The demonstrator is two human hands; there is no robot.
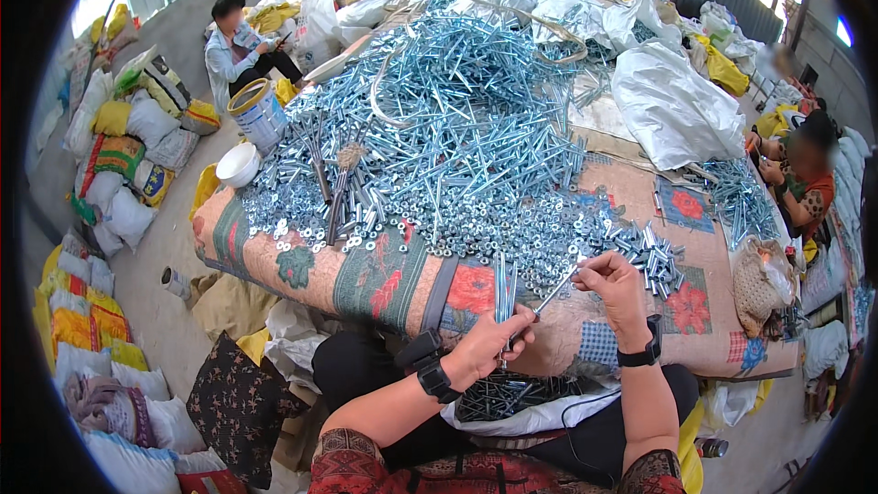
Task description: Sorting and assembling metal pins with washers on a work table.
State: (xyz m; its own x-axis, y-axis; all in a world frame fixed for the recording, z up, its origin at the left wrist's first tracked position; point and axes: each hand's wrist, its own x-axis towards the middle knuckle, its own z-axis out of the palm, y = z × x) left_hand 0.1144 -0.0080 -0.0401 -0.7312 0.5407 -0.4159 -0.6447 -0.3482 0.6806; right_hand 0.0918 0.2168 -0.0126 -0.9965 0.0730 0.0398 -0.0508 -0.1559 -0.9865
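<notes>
My left hand [498, 340] is closed round a small bundle of long thin silvery bolts [506, 285], which stand upright out of the fist. One more bolt [556, 289] slants up and right from its fingertips. At that bolt's upper end, my right hand [611, 282] pinches with thumb and forefinger; any small part between them is too small to make out. Loose nuts [457, 229] lie just beyond both hands, with short metal sleeves [654, 261] to the right. Below my hands, an open white sack [549, 414] in my lap holds dark bolts [498, 396].
A large heap of long bolts [448, 101] covers the quilt-topped table [384, 279]. At its left edge stand a white bowl [239, 165] and a bucket [259, 116]. A knitted bag [762, 288] lies right. Other people sit around; filled sacks [151, 119] line the left.
</notes>
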